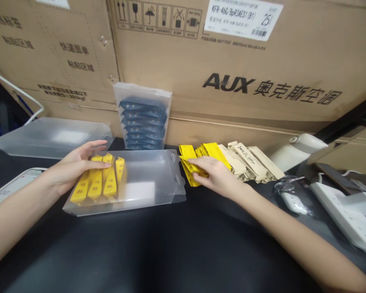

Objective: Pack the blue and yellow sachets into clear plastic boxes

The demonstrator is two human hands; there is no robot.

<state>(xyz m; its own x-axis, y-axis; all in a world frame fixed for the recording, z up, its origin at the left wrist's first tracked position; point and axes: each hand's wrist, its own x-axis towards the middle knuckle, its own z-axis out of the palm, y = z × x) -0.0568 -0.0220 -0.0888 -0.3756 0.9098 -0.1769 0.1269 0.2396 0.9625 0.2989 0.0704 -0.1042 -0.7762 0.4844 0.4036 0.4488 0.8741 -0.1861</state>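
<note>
A clear plastic box [152,179] lies on its side on the black table, its flapped end toward the right. Several yellow packets [110,182] stand in a row inside its left part. My left hand [82,162] is at the box's left side, the thumb stretched across the tops of these packets and the other fingers apart behind. To the right of the box, my right hand [212,173] pinches a yellow packet [195,166] at the front of a yellow stack [215,151]. Its fingertips are partly hidden. Beige packets [247,158] lie right beside that stack.
A clear box of dark blue packets [144,124] stands upright behind. Another clear box [55,136] lies at the left, near a phone [16,185]. To the right are a white bottle [295,152], a small white case [294,202] and a power strip [347,215]. Large cartons [183,61] form the back.
</note>
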